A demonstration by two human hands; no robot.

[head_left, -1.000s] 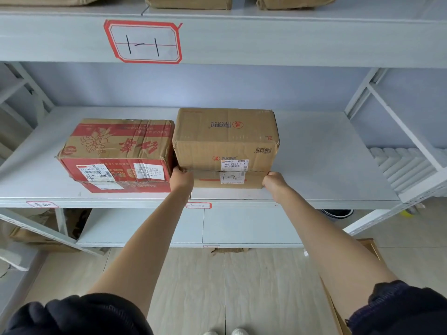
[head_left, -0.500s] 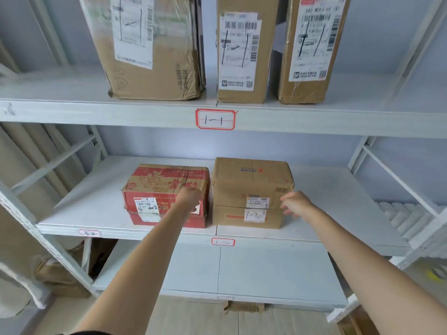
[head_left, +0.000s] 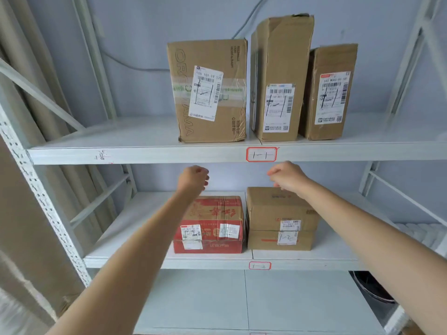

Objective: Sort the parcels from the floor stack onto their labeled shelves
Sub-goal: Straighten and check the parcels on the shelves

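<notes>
A brown parcel [head_left: 280, 213] marked 1-2 sits on the middle shelf [head_left: 302, 256], above the red-framed tag 1-2 [head_left: 260, 265]. A red parcel [head_left: 212, 223] stands right beside it on the left. My left hand [head_left: 193, 178] hovers above the red parcel, fingers loosely curled, holding nothing. My right hand [head_left: 286, 176] hangs over the brown parcel's top, fingers curled, also holding nothing. Three tall brown parcels [head_left: 210, 90] stand upright on the upper shelf [head_left: 145, 151] over the tag 1-1 [head_left: 261, 154].
White metal uprights and diagonal braces [head_left: 48, 204] frame the rack on both sides. Bare shelf lies left of the parcels on both levels. A lower shelf [head_left: 242, 298] sits below. A dark round bin [head_left: 372, 286] is at the lower right.
Both hands let go of the brown parcel, which stays on the middle shelf, and rose above it. My view tilted up, bringing the upper shelf and its parcels into sight.
</notes>
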